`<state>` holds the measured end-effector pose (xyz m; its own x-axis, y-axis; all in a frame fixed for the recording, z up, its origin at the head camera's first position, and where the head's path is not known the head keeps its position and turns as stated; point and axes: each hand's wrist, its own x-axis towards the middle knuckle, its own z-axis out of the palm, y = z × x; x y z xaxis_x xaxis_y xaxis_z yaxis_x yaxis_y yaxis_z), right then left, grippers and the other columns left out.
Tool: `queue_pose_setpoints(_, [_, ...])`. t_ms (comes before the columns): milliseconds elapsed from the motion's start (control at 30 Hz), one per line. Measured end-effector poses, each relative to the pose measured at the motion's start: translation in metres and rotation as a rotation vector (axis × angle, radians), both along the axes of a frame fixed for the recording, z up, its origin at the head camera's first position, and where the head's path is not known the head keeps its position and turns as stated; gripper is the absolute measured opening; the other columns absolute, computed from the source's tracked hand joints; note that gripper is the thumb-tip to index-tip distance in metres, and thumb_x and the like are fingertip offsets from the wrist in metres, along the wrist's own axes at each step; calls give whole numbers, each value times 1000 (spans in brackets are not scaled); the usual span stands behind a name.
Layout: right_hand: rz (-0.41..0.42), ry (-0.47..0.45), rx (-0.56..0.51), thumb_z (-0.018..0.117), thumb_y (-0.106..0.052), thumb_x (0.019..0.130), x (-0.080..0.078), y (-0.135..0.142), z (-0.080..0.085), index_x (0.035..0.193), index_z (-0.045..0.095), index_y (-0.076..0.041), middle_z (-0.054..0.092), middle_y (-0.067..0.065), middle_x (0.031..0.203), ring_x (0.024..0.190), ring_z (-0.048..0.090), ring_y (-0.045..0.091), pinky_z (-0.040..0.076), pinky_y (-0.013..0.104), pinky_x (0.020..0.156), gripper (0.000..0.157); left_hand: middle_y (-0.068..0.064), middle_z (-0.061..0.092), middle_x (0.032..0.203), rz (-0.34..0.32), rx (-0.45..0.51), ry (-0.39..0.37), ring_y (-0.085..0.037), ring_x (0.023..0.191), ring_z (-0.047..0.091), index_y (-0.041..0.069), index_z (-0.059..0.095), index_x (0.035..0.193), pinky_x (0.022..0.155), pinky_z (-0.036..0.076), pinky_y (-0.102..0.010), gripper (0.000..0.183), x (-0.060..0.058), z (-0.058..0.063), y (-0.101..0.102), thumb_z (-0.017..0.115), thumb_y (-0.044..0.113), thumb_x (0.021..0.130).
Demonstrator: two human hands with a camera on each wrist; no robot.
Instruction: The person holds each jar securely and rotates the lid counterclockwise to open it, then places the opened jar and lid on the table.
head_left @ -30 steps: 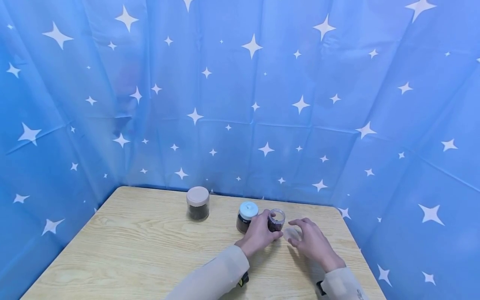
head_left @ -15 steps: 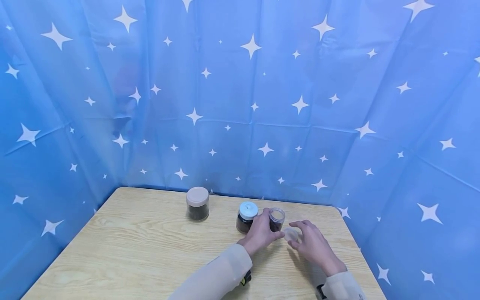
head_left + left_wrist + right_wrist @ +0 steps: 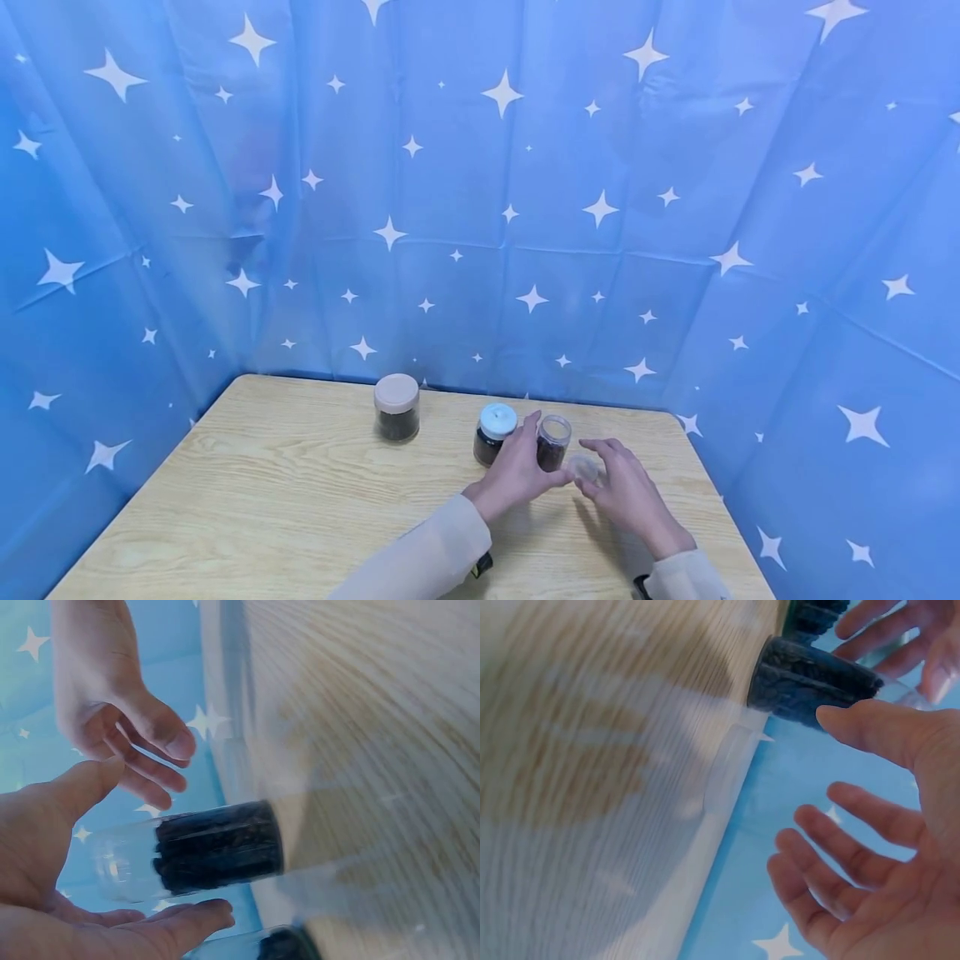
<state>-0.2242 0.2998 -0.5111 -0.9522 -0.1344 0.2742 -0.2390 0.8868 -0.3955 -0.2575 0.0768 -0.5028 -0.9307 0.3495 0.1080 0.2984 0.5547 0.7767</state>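
An uncovered clear jar of dark pieces stands upright on the table between my two hands. My left hand is spread around its left side, and in the left wrist view the thumb is apart from the glass. A translucent round lid lies flat on the table, to the right of the jar. Beside that lid hovers my right hand, fingers loosely bent and holding nothing. Just left of my left hand is a jar with a light blue lid, its dark contents partly hidden.
A larger jar with a pinkish lid and dark contents stands farther left, near the back edge of the wooden table. A blue curtain with white stars hangs behind and at both sides.
My left hand's fingers have loosened from the uncovered jar and shifted slightly left. That jar now stands straight, a touch farther back. My right hand has hardly moved.
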Motion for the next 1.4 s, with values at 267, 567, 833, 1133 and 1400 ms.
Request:
queue_pose_setpoints(267, [14, 97, -27, 97, -9, 91, 3, -3, 5, 152, 72, -1, 75, 25, 145, 129, 75, 48, 65, 68, 106, 66, -21, 63, 169, -33, 14, 45, -38, 140, 75, 10, 44, 176, 108, 68, -54, 103, 13, 10, -24, 99, 42, 95])
queue_pose_setpoints(567, [21, 131, -39, 98, -11, 92, 6, -8, 11, 155, 69, -2, 74, 24, 146, 126, 76, 45, 67, 65, 101, 70, -21, 76, 148, -5, 54, 87, -37, 126, 80, 6, 62, 158, 102, 70, -46, 78, 18, 15, -50, 100, 33, 95])
queue_pose_setpoints(833, [32, 196, -68, 97, -11, 91, 12, -15, 16, 155, 68, -2, 70, 25, 152, 138, 70, 50, 60, 73, 113, 71, -5, 77, 115, 111, 48, 200, -24, 102, 77, 8, 71, 131, 84, 63, -30, 53, 8, 8, -75, 102, 28, 92])
queue_pose_setpoints(1133, [75, 238, -89, 100, -13, 89, 17, -26, 25, 157, 68, -7, 69, 21, 156, 144, 66, 47, 59, 73, 115, 76, -13, 73, 133, 264, 10, 185, -27, 112, 75, 8, 65, 146, 87, 64, -41, 76, -11, -8, -88, 106, 33, 86])
queue_pose_setpoints(1400, [122, 243, -99, 100, -19, 91, 18, -41, 31, 159, 68, -12, 69, 16, 157, 146, 66, 43, 60, 71, 116, 76, -27, 61, 162, 238, 26, 78, -44, 140, 69, 0, 51, 167, 119, 60, -63, 103, -26, -21, -86, 106, 33, 86])
